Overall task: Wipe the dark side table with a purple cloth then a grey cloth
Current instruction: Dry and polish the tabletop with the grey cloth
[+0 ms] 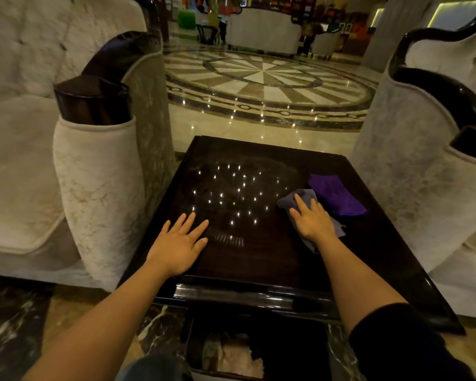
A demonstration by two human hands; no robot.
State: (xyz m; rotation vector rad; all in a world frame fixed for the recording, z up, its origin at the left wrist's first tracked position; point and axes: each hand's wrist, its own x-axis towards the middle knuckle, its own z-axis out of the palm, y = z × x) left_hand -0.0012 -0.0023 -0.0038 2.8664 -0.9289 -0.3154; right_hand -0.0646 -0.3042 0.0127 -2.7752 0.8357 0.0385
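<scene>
The dark side table [239, 259] fills the middle of the view, its glossy top reflecting ceiling lights. A grey cloth [287, 200] lies on the right part of the top, and my right hand [312, 220] presses flat on it with fingers spread. Just beyond it, touching the grey cloth's far edge, a folded purple cloth [337, 195] rests near the right edge. My left hand [180, 243] lies flat and empty on the near left part of the top, fingers apart.
A pale upholstered armchair [94, 174] with a dark glossy arm stands close on the left, another armchair [429, 166] on the right. Beyond the table is polished marble floor [267, 78]. A dark bin with crumpled waste [239, 356] sits under the table's near edge.
</scene>
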